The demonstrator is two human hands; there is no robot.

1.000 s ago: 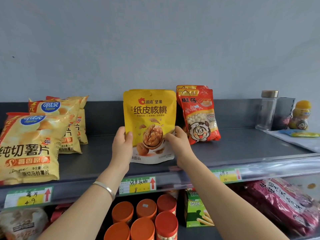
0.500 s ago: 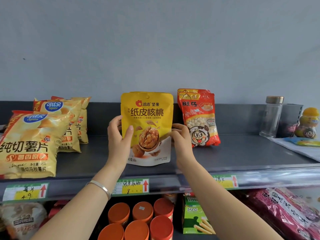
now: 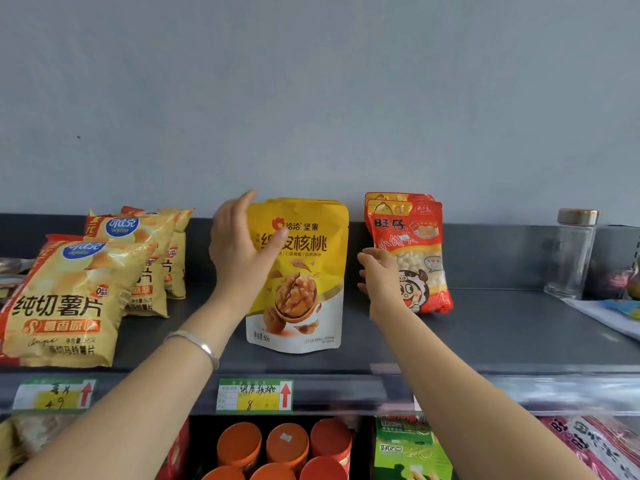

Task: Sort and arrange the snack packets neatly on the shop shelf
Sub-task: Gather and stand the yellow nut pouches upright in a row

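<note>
While left hand [image 3: 242, 251] pinches the upright walnut pouch [image 3: 304, 289] at centre frame, right hand [image 3: 381, 282] hangs slack, empty, beside red packets [image 3: 415, 237]: likely squaring-up; next wants a gentle release.

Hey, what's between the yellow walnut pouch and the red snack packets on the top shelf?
The head view shows the right hand in that gap, beside the yellow walnut pouch and overlapping the left edge of the red snack packets; otherwise bare shelf.

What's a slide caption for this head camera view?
Left hand holds upright yellow walnut pouch on shelf; right hand open beside red snack packets.
</note>
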